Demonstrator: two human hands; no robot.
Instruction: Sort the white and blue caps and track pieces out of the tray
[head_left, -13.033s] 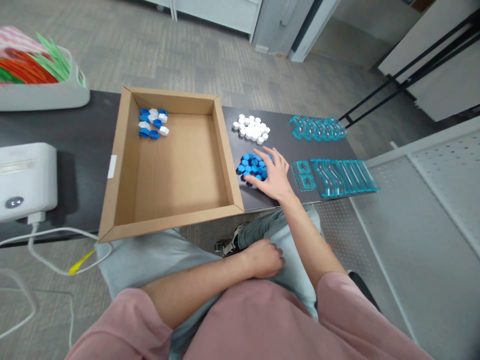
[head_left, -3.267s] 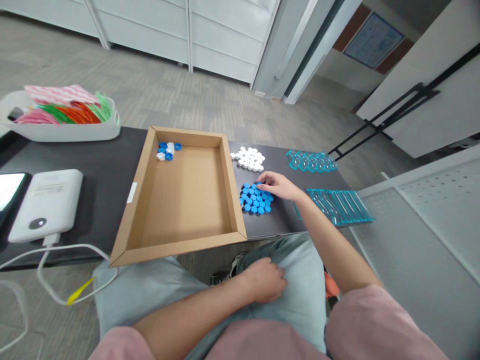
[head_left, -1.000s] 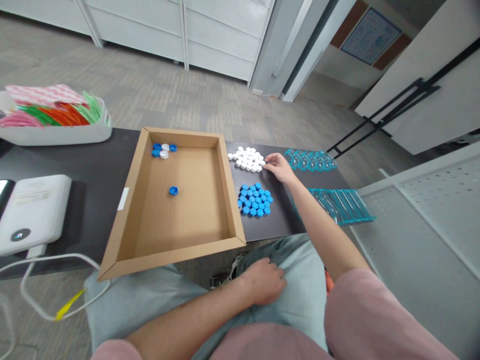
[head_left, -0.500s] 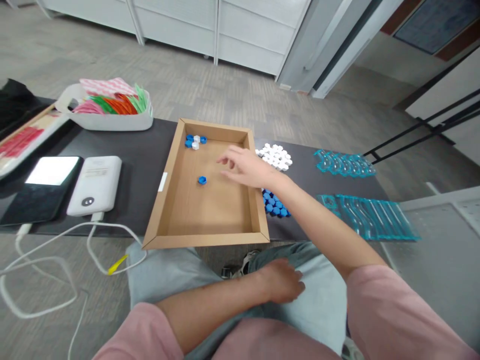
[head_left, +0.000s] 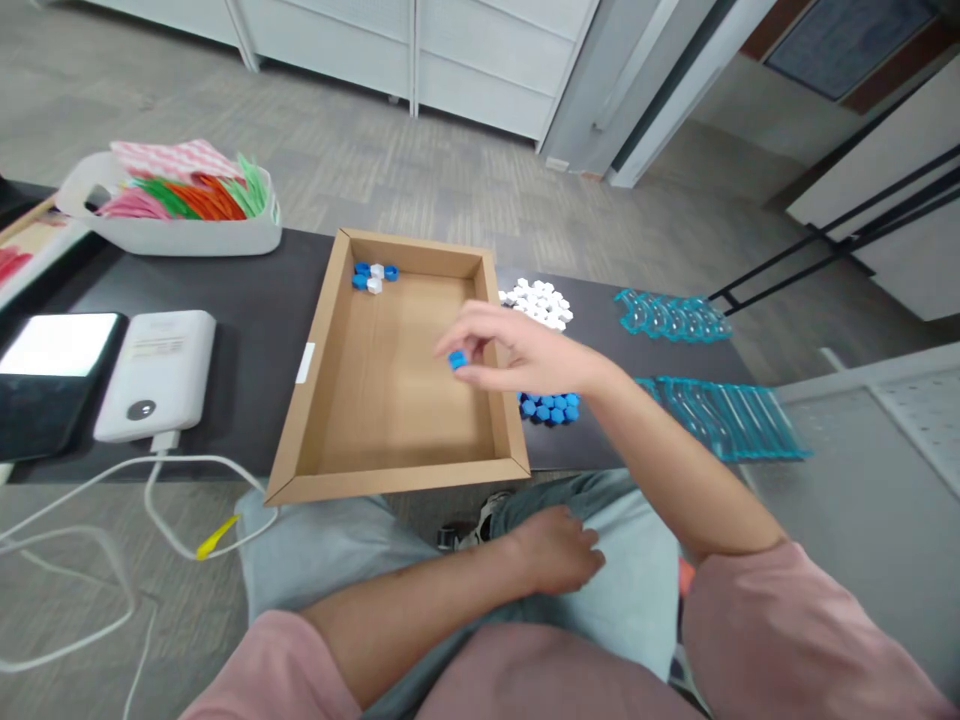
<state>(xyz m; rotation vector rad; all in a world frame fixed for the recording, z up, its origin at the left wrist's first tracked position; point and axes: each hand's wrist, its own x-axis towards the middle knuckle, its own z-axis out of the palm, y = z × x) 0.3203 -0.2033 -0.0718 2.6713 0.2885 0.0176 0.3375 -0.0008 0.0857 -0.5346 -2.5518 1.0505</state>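
My right hand is above the right half of a shallow cardboard tray, pinching a blue hexagonal piece between thumb and fingertips. In the tray's far left corner several blue pieces and white pieces sit close together. Beyond the tray's right wall lie a pile of white hexagonal pieces and a group of blue hexagonal pieces, partly hidden by my right hand and forearm. My left hand rests on my thigh, holding nothing visible, its fingers loosely bent and slightly apart.
Teal inflated plastic packaging lies at the right on the black table. To the left are a white power bank, a phone and a white basket of colourful strips. A white cable hangs over the front edge.
My right hand has picked up the lone blue hexagonal piece from the tray floor, and now holds it farther right. My left hand stays on my thigh. The view has shifted slightly.
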